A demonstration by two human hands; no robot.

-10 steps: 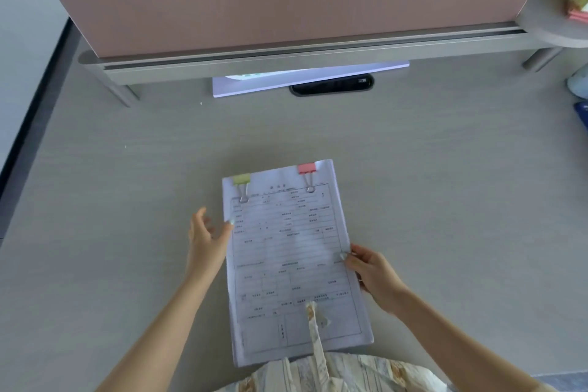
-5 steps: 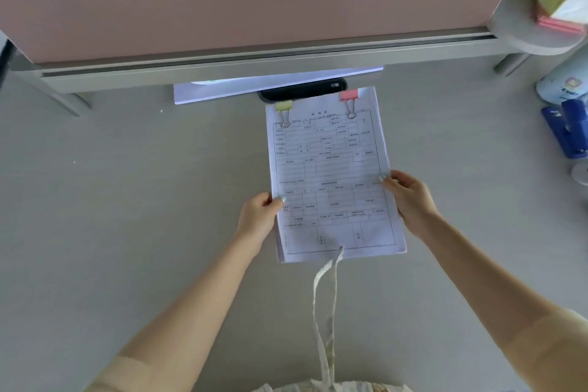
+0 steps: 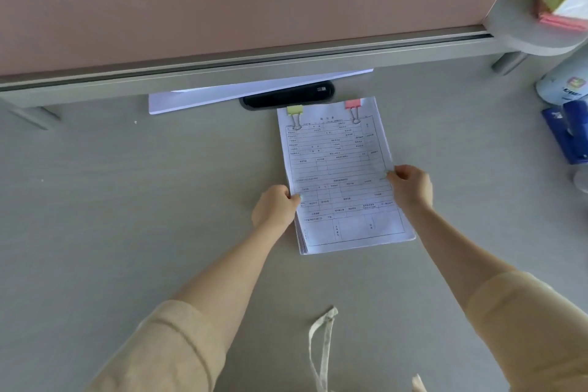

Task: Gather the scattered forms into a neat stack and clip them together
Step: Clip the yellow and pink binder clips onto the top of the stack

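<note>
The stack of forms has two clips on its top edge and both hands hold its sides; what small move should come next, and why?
Probably let go with both hands. The stack of forms looks squared, the green clip and pink clip already hold its top edge, and the left hand and right hand only pinch its sides.

both hands, left (image 3: 276,207) and right (image 3: 411,185), pinched shut, arms outstretched

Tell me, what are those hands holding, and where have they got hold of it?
Both hold the clipped stack of forms by its long side edges: left hand on the left edge, right hand on the right, below the middle.
</note>
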